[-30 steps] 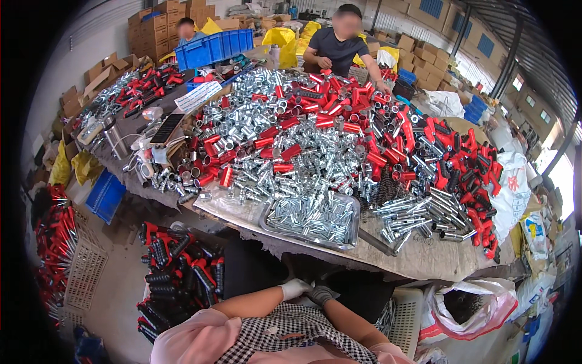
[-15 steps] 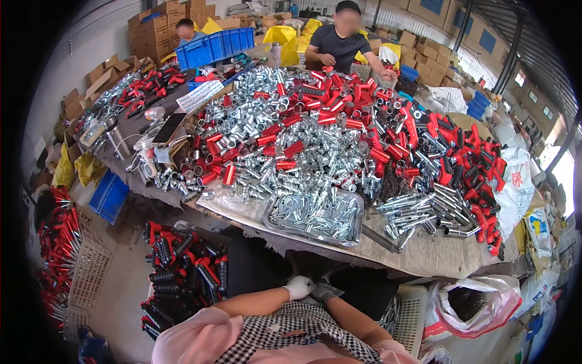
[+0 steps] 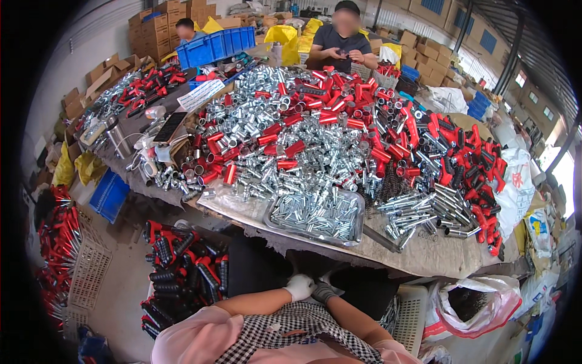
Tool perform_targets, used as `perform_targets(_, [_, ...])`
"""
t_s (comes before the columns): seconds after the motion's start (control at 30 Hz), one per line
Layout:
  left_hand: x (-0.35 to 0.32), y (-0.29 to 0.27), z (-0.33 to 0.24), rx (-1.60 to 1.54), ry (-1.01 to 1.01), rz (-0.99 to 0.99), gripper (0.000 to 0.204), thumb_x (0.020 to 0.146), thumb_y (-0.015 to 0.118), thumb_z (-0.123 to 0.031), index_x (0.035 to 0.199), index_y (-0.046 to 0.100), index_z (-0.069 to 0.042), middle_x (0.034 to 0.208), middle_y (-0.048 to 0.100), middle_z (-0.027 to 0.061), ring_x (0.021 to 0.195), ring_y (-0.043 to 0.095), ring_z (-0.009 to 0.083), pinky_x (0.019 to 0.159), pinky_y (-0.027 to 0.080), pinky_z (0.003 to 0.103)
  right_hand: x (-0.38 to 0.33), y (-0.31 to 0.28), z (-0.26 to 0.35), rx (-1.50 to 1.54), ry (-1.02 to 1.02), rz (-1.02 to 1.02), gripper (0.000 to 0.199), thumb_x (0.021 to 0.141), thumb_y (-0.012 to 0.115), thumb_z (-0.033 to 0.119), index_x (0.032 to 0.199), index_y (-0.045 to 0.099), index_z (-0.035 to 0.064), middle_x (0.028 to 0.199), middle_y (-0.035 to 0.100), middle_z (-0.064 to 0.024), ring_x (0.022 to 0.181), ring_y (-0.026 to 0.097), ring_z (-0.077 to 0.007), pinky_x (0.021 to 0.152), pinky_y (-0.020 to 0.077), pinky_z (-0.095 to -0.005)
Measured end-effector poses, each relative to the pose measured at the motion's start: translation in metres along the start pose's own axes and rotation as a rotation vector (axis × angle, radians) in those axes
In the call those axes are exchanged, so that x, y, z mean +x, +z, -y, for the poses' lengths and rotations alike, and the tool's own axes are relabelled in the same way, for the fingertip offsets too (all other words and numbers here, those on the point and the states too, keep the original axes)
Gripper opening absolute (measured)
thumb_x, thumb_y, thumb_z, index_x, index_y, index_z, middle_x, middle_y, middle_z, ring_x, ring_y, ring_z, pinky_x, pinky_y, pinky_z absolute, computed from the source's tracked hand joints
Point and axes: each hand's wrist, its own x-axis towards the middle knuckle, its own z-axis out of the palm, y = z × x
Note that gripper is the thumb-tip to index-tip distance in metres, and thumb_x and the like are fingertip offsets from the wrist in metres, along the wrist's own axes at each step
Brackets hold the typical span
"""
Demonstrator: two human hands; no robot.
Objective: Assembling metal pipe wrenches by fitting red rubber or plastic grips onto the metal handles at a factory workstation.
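In a white glove, my left hand is curled closed below the bench's front edge. Close against it, my right hand wears a grey glove, its fingers bent inward. Whatever lies inside either hand, if anything, is hidden. Both hands are low over my checked apron. Nearest on the bench above them is a metal tray of short silver pins. Behind the tray spreads a large heap of silver metal fittings, mixed with red sleeves.
Chrome tubes and red-and-black handles lie on the bench's right. More handles pile up below left, beside a crate. A white sack stands at lower right. Across the bench a co-worker holds a small dark thing.
The co-worker's hands have come together in front of the chest, one drawn back from the bench's far right. My own hands stay almost where they were.
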Motion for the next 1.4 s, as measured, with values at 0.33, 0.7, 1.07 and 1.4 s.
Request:
perform_targets(0.33, [0.002,-0.003,-0.004,0.051,-0.014,0.054,0.036,0.086,0.052,-0.033,0.087,0.073,-0.003,0.094,0.069,0.0214,0.09,0.065,0.0395,0.084,0.05,0.049,-0.01,-0.013,0.015,-0.055,-0.015,0.019,0.067,0.078,0.061,0.057,0.126,0.061,0.009,0.123,0.062,-0.022,0.119,0.057,-0.0346,0.103,0.0424,-0.0407])
perform_targets(0.7, [0.004,0.008,0.001,0.126,0.011,-0.005,0.035,0.086,0.05,-0.029,0.086,0.072,-0.002,0.094,0.07,0.0214,0.091,0.066,0.039,0.085,0.051,0.048,-0.02,-0.026,0.031,-0.12,-0.039,0.026,0.06,0.081,0.06,0.051,0.124,0.062,0.0086,0.121,0.063,-0.022,0.116,0.058,-0.0344,0.101,0.0437,-0.0412])
perform_targets(1.07, [0.004,0.007,-0.004,0.138,-0.039,-0.022,0.035,0.087,0.051,-0.031,0.086,0.072,-0.002,0.092,0.07,0.0217,0.088,0.066,0.0394,0.082,0.051,0.049,-0.027,-0.043,0.05,-0.182,-0.063,0.028,0.053,0.083,0.059,0.044,0.122,0.064,0.0082,0.119,0.063,-0.0221,0.113,0.06,-0.0341,0.099,0.045,-0.0417])
perform_targets(1.4, [0.002,0.019,0.009,0.029,-0.185,-0.07,0.038,0.09,0.05,-0.035,0.088,0.072,-0.003,0.095,0.069,0.0227,0.091,0.066,0.0395,0.083,0.05,0.049,-0.038,-0.049,0.067,-0.288,-0.163,-0.044,0.035,0.085,0.049,0.021,0.111,0.067,0.007,0.112,0.066,-0.0223,0.102,0.064,-0.035,0.092,0.0493,-0.0438])
